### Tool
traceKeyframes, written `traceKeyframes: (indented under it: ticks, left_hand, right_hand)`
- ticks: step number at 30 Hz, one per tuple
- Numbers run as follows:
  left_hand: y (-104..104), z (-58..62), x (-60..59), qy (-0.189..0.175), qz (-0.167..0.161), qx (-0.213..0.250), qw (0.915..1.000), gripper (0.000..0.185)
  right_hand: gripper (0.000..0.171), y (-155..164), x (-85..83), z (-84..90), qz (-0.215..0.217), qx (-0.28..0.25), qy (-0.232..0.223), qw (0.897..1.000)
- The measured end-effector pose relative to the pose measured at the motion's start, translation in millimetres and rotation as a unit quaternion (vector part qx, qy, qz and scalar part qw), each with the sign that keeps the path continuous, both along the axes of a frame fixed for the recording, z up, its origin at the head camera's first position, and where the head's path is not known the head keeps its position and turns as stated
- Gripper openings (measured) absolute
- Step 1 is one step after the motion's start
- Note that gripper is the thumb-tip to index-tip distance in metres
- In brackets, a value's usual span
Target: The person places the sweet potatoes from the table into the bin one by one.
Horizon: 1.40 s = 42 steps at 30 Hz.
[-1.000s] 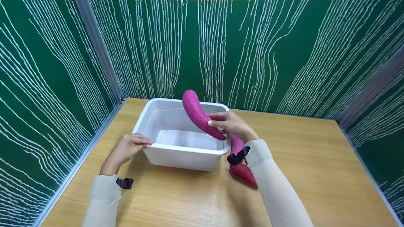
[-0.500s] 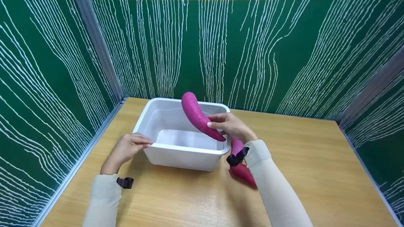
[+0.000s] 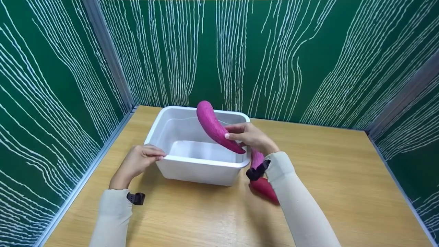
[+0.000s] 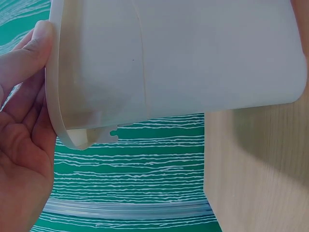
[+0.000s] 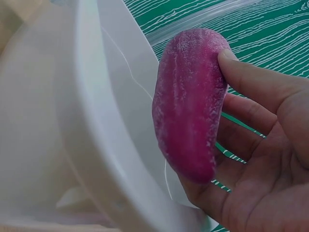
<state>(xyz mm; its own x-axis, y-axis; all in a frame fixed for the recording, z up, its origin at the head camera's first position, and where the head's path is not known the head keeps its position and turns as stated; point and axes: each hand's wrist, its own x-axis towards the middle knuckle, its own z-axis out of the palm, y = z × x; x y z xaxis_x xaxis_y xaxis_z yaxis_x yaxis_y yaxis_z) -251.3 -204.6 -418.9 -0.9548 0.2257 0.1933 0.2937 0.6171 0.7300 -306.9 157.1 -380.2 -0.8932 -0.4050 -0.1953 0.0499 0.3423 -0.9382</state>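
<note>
My left hand [image 3: 139, 161] pinches the near left rim of a white plastic bin [image 3: 199, 173]; in the left wrist view the thumb and fingers [image 4: 41, 41] lie on either side of that rim. Over the bin's right part, my right hand [image 3: 252, 135] holds a curved magenta vegetable [image 3: 212, 125], long like an eggplant or sweet potato. It tilts, its rounded end up and left and its narrow end down near the right rim. The right wrist view has the thumb on one edge of the vegetable [image 5: 190, 104] and the fingers behind it.
Right of the bin on the wooden table [image 3: 336, 178] lie a pink item [image 3: 256, 158] and a red item [image 3: 264, 189], both partly hidden by the right wrist and sleeve. Green walls with white lines [image 3: 233, 58] stand close behind and at both sides.
The magenta vegetable and my right hand have shifted slightly down and left over the bin. My left hand keeps its hold on the rim, and the bin stays in place.
</note>
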Motion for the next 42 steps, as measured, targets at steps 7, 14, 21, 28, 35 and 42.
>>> traceKeyframes:
  ticks: [7,14,21,28,35,42]
  left_hand:
    - [0.5,0.1,-0.4,-0.008,0.005,0.003,1.0,0.017]
    - [0.8,2.0,0.3,-0.02,0.008,0.0,0.9998,0.018]
    - [0.9,0.9,0.2,-0.009,0.007,-0.004,0.9999,0.017]
    - [0.5,-0.5,-0.1,0.018,0.008,-0.012,0.9997,0.017]
    - [0.3,-1.5,-0.5,0.012,0.011,-0.009,0.9998,0.017]
    - [0.1,-1.1,-1.3,-0.003,0.012,-0.007,0.9999,0.018]
  right_hand:
    - [0.044,-0.1,0.9,1.3,0.002,0.009,0.001,1.0]
    - [0.044,-0.6,2.0,2.3,0.002,0.021,0.006,1.0]
    - [0.043,-0.7,2.6,2.0,0.004,0.018,0.005,1.0]
    - [0.036,-0.1,3.5,1.0,0.004,0.01,0.002,1.0]
    - [0.035,0.4,5.5,1.6,0.002,0.009,-0.01,1.0]
    - [0.036,2.4,9.0,4.3,-0.003,-0.004,-0.008,1.0]
